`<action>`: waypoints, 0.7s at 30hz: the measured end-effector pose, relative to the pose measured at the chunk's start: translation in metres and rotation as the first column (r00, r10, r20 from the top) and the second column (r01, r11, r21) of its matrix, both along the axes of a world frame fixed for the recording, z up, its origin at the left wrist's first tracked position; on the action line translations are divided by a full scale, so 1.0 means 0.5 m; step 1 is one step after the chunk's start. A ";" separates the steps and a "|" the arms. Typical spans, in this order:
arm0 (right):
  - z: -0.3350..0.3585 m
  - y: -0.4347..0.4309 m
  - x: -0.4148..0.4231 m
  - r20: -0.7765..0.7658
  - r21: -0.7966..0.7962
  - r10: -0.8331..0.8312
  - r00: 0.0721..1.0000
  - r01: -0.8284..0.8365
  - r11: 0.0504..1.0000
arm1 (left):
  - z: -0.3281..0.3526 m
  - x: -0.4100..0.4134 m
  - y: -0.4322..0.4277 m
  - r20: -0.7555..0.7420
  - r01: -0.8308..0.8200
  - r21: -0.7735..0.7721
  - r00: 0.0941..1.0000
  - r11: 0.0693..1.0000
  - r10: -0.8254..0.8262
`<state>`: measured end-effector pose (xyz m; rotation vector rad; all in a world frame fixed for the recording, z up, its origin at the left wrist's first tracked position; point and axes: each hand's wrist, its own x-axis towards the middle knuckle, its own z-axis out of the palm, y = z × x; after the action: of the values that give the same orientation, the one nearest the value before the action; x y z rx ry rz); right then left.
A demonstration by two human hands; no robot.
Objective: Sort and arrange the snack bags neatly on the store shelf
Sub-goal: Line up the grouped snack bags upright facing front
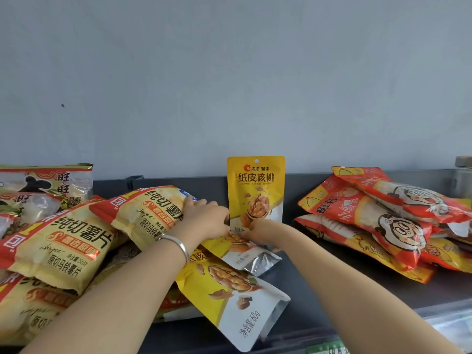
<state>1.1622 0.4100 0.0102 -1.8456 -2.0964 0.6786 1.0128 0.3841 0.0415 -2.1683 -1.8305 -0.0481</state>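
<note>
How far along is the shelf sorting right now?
Done: one walnut pouch stands upright against the shelf back. In hand: the left hand and right hand are both at its base, apparently steadying it. Left: two more pouches lie flat in front, chip bags are heaped on the left, and red bags are piled on the right.

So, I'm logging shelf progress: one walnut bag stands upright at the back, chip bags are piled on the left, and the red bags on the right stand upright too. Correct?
Not quite: the red bags on the right lie in a pile, not upright, as the head view shows. The walnut bag and chip bags are as you say.
</note>
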 end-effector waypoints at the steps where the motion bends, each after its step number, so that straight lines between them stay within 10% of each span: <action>1: -0.001 0.007 -0.004 -0.024 0.001 -0.026 0.999 0.026 1.000 | -0.002 -0.004 -0.002 -0.038 -0.011 0.000 0.999 1.000 0.011; 12: 0.008 0.028 -0.026 -0.633 0.030 -0.131 0.763 0.193 0.981 | 0.001 -0.028 -0.003 0.091 -0.074 0.175 0.994 0.982 0.059; 21: 0.074 -0.024 0.084 -0.619 0.491 0.157 0.769 0.224 0.842 | 0.022 -0.032 0.019 0.260 -0.164 0.319 0.962 0.933 0.080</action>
<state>1.2043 0.3981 0.0474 -1.1092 -1.5578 0.5224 0.9968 0.3935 0.0526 -1.8699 -1.9142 -0.5829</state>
